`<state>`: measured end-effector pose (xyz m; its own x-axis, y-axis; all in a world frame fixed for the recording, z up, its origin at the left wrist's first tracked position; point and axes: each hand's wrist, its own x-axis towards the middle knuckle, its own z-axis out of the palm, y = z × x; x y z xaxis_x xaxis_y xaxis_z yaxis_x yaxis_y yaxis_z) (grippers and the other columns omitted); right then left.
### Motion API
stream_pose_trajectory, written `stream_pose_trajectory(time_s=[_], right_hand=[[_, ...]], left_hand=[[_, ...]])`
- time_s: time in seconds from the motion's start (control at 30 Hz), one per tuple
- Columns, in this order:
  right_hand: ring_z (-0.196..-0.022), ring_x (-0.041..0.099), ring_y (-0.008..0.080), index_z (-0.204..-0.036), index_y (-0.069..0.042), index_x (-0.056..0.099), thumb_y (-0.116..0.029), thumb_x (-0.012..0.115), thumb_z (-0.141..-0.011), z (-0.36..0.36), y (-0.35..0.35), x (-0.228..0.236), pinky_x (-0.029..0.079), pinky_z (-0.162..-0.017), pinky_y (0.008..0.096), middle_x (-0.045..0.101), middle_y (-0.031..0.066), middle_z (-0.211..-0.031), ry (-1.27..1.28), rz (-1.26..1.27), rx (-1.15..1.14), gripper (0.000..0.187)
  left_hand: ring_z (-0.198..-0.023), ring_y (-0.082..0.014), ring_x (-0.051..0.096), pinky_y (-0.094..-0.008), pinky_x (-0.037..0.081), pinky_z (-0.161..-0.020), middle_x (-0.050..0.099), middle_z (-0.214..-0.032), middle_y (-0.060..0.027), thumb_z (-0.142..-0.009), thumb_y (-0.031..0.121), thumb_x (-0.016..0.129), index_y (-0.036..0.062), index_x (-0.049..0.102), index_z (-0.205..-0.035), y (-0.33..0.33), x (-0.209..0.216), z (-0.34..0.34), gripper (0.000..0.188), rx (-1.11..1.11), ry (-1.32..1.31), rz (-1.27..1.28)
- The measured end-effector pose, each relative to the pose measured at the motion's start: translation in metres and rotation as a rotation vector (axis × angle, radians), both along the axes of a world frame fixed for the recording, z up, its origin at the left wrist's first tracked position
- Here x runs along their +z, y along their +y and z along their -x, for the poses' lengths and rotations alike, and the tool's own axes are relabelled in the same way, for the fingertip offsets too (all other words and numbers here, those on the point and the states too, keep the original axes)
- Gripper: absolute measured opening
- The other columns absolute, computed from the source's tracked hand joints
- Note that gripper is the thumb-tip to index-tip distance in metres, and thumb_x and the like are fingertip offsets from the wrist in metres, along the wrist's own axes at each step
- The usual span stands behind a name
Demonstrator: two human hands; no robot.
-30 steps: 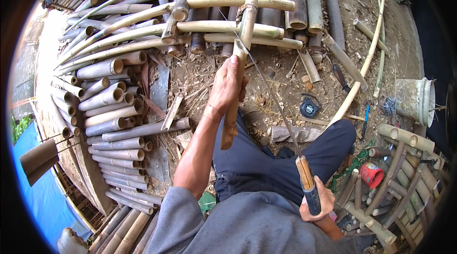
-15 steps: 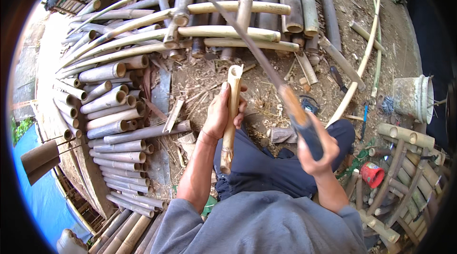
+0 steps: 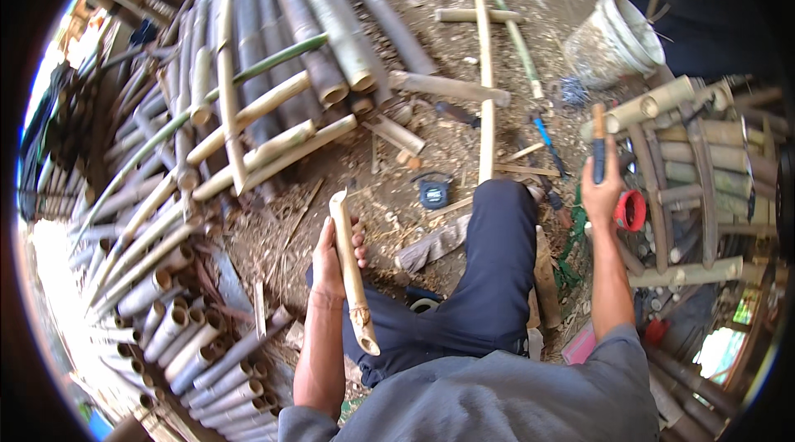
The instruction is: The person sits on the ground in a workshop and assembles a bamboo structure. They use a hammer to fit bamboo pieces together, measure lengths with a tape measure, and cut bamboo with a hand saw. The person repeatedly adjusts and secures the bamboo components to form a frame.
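Note:
My left hand (image 3: 330, 266) is closed round a short pale bamboo piece (image 3: 354, 293), held tilted above my left thigh. Its upper end is cut to a point, and a knotty joint and a hollow slanted mouth show at the lower end. Out to the right, well apart from the bamboo, my right hand (image 3: 603, 187) grips a machete by its handle (image 3: 599, 148), which is dark at the grip and brown wood above. The machete's blade cannot be made out now. Beside that hand are a red cup (image 3: 630, 210) and a bamboo frame (image 3: 675, 185).
Stacked bamboo poles (image 3: 281, 19) and short cut tubes (image 3: 178, 330) fill the left side. Shavings litter the ground round a tape measure (image 3: 433, 192), a wood block (image 3: 435, 245) and a blue-handled tool (image 3: 550, 146). A whitish bucket (image 3: 614, 43) stands at the far right.
The view has swung to the right. My right hand has carried the machete away from the bamboo, out to the right. The left hand keeps its hold on the bamboo piece.

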<state>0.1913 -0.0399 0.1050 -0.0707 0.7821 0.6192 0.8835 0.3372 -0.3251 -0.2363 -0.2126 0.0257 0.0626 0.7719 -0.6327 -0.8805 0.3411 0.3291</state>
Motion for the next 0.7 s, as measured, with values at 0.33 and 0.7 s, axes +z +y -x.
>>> stream_pose_trajectory(time_s=[0.33,0.7], right_hand=[[-0.083,0.064,0.0321,-0.142,0.001,0.042,-0.006,0.063,-0.076,-0.113,0.007,-0.18,0.051,-0.073,0.0425,0.066,0.0141,-0.094,-0.446,0.257,0.171,0.07],[-0.104,0.054,0.0325,-0.14,-0.003,0.043,-0.01,0.061,-0.08,-0.119,-0.013,-0.198,0.039,-0.094,0.0425,0.053,0.0155,-0.115,-0.715,0.747,-0.035,0.063]], left_hand=[[-0.073,-0.0186,0.054,-0.0295,0.051,-0.059,0.054,-0.094,-0.0087,-0.094,0.027,0.047,-0.0014,0.046,-0.13,-0.001,0.006,-0.075,0.046,-0.127,0.143,0.107],[-0.05,-0.0093,0.047,-0.0209,0.042,-0.038,0.051,-0.089,-0.0071,-0.103,0.044,0.034,-0.0018,0.035,-0.142,0.039,0.031,-0.159,0.06,-0.166,0.122,-0.101]])
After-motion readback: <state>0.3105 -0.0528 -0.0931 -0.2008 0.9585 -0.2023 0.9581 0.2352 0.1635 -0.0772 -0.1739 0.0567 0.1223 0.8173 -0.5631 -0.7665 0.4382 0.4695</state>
